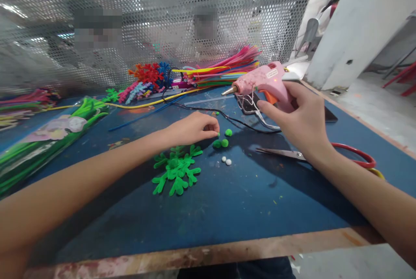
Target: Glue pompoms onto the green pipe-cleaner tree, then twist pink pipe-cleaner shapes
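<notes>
The right hand (300, 121) has its grip wrapped around the handle of a pink plastic hot glue gun (261, 83), forefinger stretched toward the orange trigger. The gun has a brass-coloured nozzle and a wire stand, and hangs just above the blue counter (227, 201). A black cord trails from it across the counter.

Left of the glue gun, the left hand (195, 128) pinches its fingertips together on a tiny green pom-pom (217, 134). More fuzzy green pom-poms (221, 143) lie just beside that hand, with two small white balls (226, 160) near them. Below the hand lie bright green, branching pipe-cleaner shapes (177, 170), soft and bristly.

Right of the glue gun and nearer the person, red-handled metal scissors (292, 154) lie flat, partly hidden under the right wrist. Behind the glue gun lies a bundle of multicoloured pipe cleaners (227, 70), against a perforated metal screen (162, 10).
</notes>
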### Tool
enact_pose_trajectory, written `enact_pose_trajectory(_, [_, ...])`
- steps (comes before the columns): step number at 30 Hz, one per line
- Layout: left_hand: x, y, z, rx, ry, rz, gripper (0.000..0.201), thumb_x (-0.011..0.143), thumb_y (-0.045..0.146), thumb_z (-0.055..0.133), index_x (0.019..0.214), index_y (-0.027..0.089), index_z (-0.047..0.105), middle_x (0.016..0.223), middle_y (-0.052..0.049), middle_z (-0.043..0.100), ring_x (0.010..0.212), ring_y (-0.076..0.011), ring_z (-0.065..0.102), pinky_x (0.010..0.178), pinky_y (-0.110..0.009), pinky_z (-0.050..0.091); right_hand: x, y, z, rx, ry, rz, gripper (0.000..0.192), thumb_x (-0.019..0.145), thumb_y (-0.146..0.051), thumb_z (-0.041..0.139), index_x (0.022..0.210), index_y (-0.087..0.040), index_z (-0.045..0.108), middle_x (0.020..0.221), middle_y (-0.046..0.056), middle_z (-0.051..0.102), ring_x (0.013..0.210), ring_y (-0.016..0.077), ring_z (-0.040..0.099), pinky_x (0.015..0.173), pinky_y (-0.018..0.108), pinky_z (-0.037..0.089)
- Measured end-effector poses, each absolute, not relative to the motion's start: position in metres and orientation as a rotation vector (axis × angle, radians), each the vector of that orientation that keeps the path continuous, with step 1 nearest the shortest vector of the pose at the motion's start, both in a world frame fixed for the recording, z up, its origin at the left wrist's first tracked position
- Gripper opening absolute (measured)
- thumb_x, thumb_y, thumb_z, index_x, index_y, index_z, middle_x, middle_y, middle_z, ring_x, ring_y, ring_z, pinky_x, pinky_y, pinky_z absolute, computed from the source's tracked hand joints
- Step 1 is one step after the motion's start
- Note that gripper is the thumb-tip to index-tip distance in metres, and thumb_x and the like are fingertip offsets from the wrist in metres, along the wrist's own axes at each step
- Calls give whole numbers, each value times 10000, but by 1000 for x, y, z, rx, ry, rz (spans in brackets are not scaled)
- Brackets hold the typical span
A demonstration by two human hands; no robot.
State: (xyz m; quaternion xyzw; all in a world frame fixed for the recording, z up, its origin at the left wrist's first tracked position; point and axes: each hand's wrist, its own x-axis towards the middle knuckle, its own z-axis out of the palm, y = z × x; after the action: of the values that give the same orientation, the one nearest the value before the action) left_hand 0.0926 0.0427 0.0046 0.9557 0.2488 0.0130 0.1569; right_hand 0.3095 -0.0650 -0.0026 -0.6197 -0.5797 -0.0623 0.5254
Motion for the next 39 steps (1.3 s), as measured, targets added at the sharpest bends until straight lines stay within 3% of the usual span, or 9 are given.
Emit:
enact_pose_trajectory(6, [38, 24, 17, 2467, 1166, 729, 162, 749, 324, 630, 790, 176, 682, 730, 2, 683, 656, -121, 607, 636, -202, 454, 308, -67, -5, -1474, -1388, -110, 277, 706, -389, 666, 910, -204, 635, 658, -27, 519, 562, 117, 417, 518, 258, 342])
enact_pose_trajectory(11, [-1, 6, 15, 1917, 1257, 997, 160, 666, 295, 720, 734, 162, 663, 621, 3, 664, 592, -121, 621, 589, -208, 491, 303, -68, -14, -1469, -1452, -172, 341, 697, -417, 677, 963, -208, 628, 675, -18, 541, 574, 134, 447, 532, 273, 356])
enact_pose_trajectory(18, [-1, -25, 11, 1373, 1011, 932, 141, 594, 194, 755, 657, 147, 638, 574, 7, 650, 501, -93, 602, 487, -170, 494, 285, -74, -20, -1429, -1584, -286, 345, 731, -431, 647, 986, -207, 587, 696, 7, 513, 606, 168, 457, 572, 305, 367])
enact_pose_trajectory(25, [12, -53, 5, 1271, 943, 926, 169, 572, 192, 783, 633, 141, 634, 552, -2, 659, 491, -115, 626, 474, -181, 522, 258, -89, -18, -1418, -1643, -182, 282, 766, -406, 615, 964, -207, 584, 644, -19, 470, 539, 137, 399, 509, 275, 330])
enact_pose_trajectory(39, [19, -63, -1, 1180, 865, 952, 167, 571, 199, 798, 636, 150, 652, 541, -2, 667, 504, -126, 646, 486, -177, 532, 252, -94, -20, -1381, -1742, -225, 222, 790, -360, 603, 955, -214, 577, 699, 14, 540, 558, 160, 459, 490, 291, 326])
